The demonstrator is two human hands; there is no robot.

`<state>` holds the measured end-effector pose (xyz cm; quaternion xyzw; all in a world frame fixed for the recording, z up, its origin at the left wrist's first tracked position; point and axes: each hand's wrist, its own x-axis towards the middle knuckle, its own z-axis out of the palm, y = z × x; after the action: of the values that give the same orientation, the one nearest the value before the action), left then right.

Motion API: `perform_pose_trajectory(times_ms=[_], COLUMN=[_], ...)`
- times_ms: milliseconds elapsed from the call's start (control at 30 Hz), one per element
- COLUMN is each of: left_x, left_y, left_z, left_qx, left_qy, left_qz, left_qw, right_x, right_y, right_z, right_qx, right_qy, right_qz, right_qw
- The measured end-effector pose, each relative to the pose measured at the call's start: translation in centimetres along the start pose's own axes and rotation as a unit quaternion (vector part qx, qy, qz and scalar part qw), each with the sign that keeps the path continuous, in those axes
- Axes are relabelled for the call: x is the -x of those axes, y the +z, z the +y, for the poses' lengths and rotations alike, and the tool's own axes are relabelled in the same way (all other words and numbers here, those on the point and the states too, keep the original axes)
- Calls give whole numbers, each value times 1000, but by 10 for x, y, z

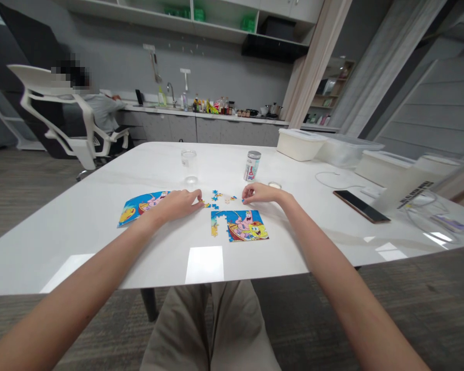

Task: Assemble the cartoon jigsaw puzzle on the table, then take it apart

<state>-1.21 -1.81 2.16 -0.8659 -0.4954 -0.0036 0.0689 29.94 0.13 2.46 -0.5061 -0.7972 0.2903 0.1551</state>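
Observation:
A partly joined jigsaw puzzle lies before me, its picture showing a yellow and a pink cartoon figure in a boat. A gap shows in its left part. Several loose puzzle pieces are scattered just behind it. My right hand pinches a small blue puzzle piece at the right of this scatter. At its left side, my left hand has its fingers closed at a small yellowish puzzle piece. Under and beside my left wrist lies a picture sheet with the same cartoon, partly hidden by the hand and forearm.
A clear jar and a printed can stand farther back on the white table. A round lid lies behind my right hand. To the right are a phone, cables and storage boxes. A person sits at back left.

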Motion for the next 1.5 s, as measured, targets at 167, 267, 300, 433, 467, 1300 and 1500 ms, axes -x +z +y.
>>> perform_pose_trajectory(times_ms=[167,267,300,433,467,1300,1500], left_x=[2,4,4,3,2,3,5], left_y=[-5,-7,-7,-4,-3,-4,-7], left_z=[0,-1,-1,-3,-3,1,1], left_qx=[-15,-29,-32,-30,-28,-20,-23], left_qy=[11,15,15,18,20,44,41], left_qz=[-4,-20,-22,-15,-14,-15,-17], left_qw=[1000,999,999,999,999,999,999], right_x=[-1,1,2,4,5,9,10], right_y=[8,14,16,23,24,33,32], right_z=[-11,-23,-28,-46,-50,-73,-74], right_qx=[-117,-186,-201,-230,-231,-182,-186], right_qy=[-16,-32,-38,-56,-57,-84,-59], right_qz=[-28,-57,-67,-107,-116,-190,-179], right_qw=[993,980,977,966,964,961,964])
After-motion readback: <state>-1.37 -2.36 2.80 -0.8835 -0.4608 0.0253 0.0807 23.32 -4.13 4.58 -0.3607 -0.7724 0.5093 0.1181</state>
